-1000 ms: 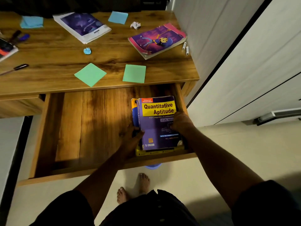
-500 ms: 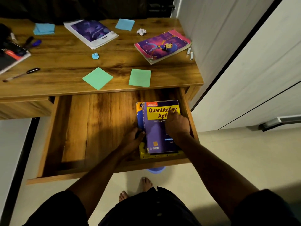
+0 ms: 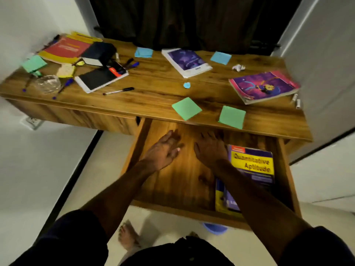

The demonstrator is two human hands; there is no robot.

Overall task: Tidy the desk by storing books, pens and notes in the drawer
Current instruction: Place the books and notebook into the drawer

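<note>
The wooden drawer stands pulled out under the desk. A purple and yellow "Quantitative Aptitude" book lies in its right part on top of another book. My left hand and my right hand hover over the drawer's bare middle, fingers spread, holding nothing. On the desk lie two purple books, green notes, blue notes, a black pen, a black notebook and a red book.
A crumpled white paper and a small blue scrap lie on the desk. A clear glass dish and blue pens sit at the left. White cabinet doors flank the right side. My bare foot is below the drawer.
Both hands let go of the Quantitative Aptitude book and moved left and forward over the drawer's bare middle. The view swung left, bringing the desk's left end into sight.
</note>
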